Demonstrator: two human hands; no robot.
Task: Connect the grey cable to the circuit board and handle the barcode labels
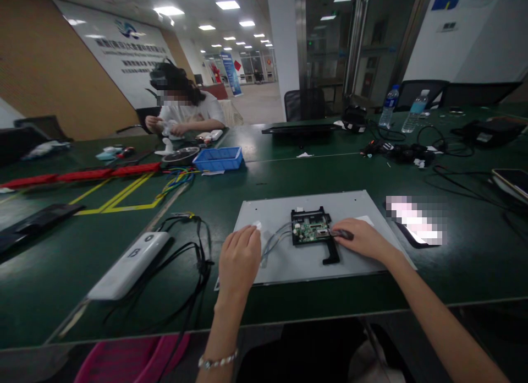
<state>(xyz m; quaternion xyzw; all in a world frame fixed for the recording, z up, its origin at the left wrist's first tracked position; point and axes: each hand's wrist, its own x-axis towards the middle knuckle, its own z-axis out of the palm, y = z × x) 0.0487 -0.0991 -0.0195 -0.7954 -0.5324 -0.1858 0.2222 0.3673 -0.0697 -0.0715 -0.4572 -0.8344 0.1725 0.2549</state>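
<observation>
A green circuit board [312,232] sits in a black plastic frame [331,256] with a hooked arm, lying on a light grey panel [284,272]. Grey wires [275,239] run from the board's left side toward my left hand [239,259]. That hand is closed over the panel's left part; a small white bit [258,225] shows by its fingers, and what they grip is hidden. My right hand [363,239] is closed on a slim dark-handled tool [345,234] at the board's right edge. The tool's kind and its exact contact with the board cannot be made out.
Left of the panel are a white power bank [131,266] and black cables [200,262]. A phone [414,223] lies to the right. Farther back stand a blue basket [218,159] and water bottles [416,112]. A person [190,110] sits across the table, hands busy.
</observation>
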